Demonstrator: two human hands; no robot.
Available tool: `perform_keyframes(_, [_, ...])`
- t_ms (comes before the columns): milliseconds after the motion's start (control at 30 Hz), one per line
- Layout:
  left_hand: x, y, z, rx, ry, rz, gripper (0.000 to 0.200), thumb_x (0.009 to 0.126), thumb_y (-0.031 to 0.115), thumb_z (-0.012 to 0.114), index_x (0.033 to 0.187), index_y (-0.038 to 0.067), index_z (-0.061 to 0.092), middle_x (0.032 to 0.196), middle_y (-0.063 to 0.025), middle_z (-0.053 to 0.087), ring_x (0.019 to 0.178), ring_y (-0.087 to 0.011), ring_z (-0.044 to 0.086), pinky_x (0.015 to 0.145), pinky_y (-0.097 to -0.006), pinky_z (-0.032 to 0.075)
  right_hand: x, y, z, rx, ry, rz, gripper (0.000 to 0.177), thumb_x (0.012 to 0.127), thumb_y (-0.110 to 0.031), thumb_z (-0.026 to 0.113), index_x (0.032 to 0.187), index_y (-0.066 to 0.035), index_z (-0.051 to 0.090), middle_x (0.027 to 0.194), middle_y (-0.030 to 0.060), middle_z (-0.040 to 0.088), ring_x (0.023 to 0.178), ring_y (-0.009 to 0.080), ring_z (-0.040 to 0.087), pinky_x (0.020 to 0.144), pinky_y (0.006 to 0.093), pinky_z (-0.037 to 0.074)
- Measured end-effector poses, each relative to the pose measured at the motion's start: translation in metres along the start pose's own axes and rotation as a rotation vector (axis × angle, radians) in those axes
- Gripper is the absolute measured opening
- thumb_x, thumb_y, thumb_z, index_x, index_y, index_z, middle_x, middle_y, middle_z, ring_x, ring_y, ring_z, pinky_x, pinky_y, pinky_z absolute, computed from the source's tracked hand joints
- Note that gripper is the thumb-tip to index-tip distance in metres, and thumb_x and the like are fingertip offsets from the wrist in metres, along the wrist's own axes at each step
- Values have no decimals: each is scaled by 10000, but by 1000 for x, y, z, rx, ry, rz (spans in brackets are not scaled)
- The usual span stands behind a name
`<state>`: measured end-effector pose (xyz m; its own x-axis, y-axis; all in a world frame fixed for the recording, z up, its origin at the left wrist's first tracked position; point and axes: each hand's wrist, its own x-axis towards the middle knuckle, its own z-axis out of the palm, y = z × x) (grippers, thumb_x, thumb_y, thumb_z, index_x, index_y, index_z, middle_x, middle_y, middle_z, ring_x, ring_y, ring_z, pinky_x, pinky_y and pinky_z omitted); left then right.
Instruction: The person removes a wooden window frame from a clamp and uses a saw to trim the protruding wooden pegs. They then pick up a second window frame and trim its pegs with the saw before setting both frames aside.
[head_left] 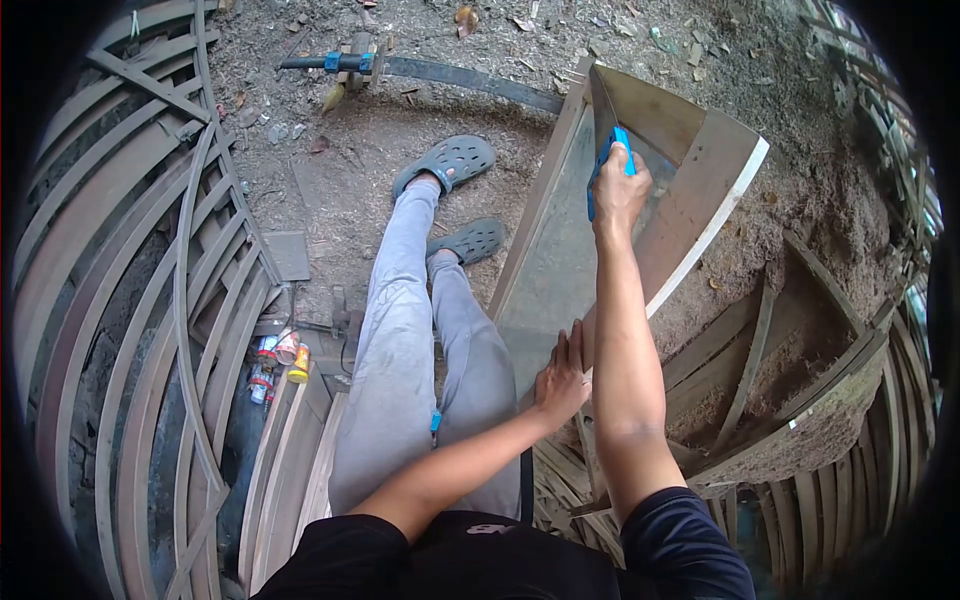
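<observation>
Left of the wooden frame (560, 240), see a tall stack of curved slats (120, 300): rough, thin, dull grey-brown. All around the frame, note ground (740, 265) coated in crumbly, sawdust-like litter. Log the frame as an open, tapering box just right of the legs (395, 360): straight plank sides, pale edge on the right wall, smooth grey inner face, material unclear. Cannot tell what props it up underneath. Judged stiff, fairly heavy, awkward from its length; best taken by both long walls, minding splintery edges. Beyond the frame's far left corner, a long dark strip (470, 80) with blue binding. Inside the frame's far end, a blue-handled tool (622, 138), thin blade pointing into the corner, probably a saw. Likely light, blade bendy and sharp; take by the plastic-looking handle only. Right hand (618, 190) closed firmly around that handle. Left hand (562, 385) open, fingers laid out on the frame's near end. Left of the frame, perforated rubbery clogs (450, 163); farther left, small shiny cylindrical cans (299, 364).
</observation>
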<state>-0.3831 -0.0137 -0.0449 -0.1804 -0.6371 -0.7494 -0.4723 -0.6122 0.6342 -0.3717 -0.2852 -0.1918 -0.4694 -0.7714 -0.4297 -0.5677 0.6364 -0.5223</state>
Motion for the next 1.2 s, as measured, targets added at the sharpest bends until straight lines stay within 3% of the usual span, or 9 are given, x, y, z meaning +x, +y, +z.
perform_keyframes(67, [-2, 0, -4, -44, 19, -7, 1086, 807, 231, 793, 1583, -8, 72, 1457, -406, 375, 1297, -469, 512, 1009, -436, 527, -7, -9, -1, -58, 52, -34, 391, 939, -287, 581, 765, 64, 577, 592, 144, 540, 568, 241, 501, 618, 448, 427])
perform_keyframes(300, [0, -2, -11, -43, 38, 26, 1076, 812, 196, 781, 1585, 4, 57, 1462, -397, 378, 1305, -482, 499, 1004, -458, 531, -6, -18, 15, -75, 66, -78, 375, 941, -269, 584, 750, 53, 585, 581, 142, 534, 553, 226, 500, 590, 442, 425])
perform_keyframes(367, [-2, -2, -12, -94, 6, -12, 1045, 835, 194, 750, 1585, 2, 48, 1465, -393, 377, 1309, -493, 491, 1008, -470, 528, -7, -13, 24, -73, 30, -53, 401, 937, -318, 588, 896, 75, 656, 660, 85, 580, 617, 183, 514, 630, 393, 452])
perform_keyframes(567, [-5, 7, -26, -142, -5, -21, 901, 928, 231, 611, 1577, -18, 39, 1469, -379, 381, 1317, -533, 462, 1012, -510, 520, -14, -3, 17, -48, 141, -62, 368, 917, -265, 592, 722, 48, 585, 585, 165, 566, 547, 263, 545, 601, 465, 437])
perform_keyframes(700, [-1, -2, -13, -86, 13, 15, 1023, 846, 202, 724, 1578, -17, 42, 1474, -400, 360, 1312, -515, 481, 1000, -489, 533, 14, -12, 27, -108, 119, -95, 371, 907, -265, 574, 715, 51, 586, 591, 183, 580, 541, 283, 541, 600, 475, 438])
perform_keyframes(767, [-4, -6, -10, -56, -5, 23, 1070, 812, 193, 764, 1578, -14, 46, 1474, -405, 355, 1307, -508, 490, 997, -481, 536, 39, -12, 45, -112, 44, -28, 413, 908, -317, 589, 842, 87, 646, 674, 190, 624, 632, 232, 563, 656, 434, 474])
perform_keyframes(833, [-3, 3, -24, -150, -86, -116, 1133, 765, 182, 811, 1581, -7, 48, 1462, -405, 371, 1311, -491, 494, 991, -464, 541, 26, -12, 44, -103, 70, -33, 397, 908, -305, 587, 816, 78, 640, 660, 187, 616, 620, 227, 554, 647, 440, 469])
perform_keyframes(967, [-6, -5, -20, -101, 3, -8, 1110, 784, 168, 790, 1592, 39, 40, 1472, -399, 366, 1329, -482, 480, 994, -450, 541, -7, -16, 38, -139, 124, -25, 365, 904, -258, 587, 721, 57, 589, 611, 175, 586, 570, 221, 510, 604, 455, 447])
perform_keyframes(1200, [-6, -4, -26, -155, -30, -85, 1122, 775, 128, 795, 1588, 44, 27, 1469, -401, 367, 1303, -495, 494, 1005, -466, 524, 15, -16, 54, -56, 161, -85, 368, 909, -247, 592, 682, 43, 572, 580, 198, 572, 526, 287, 546, 574, 475, 440])
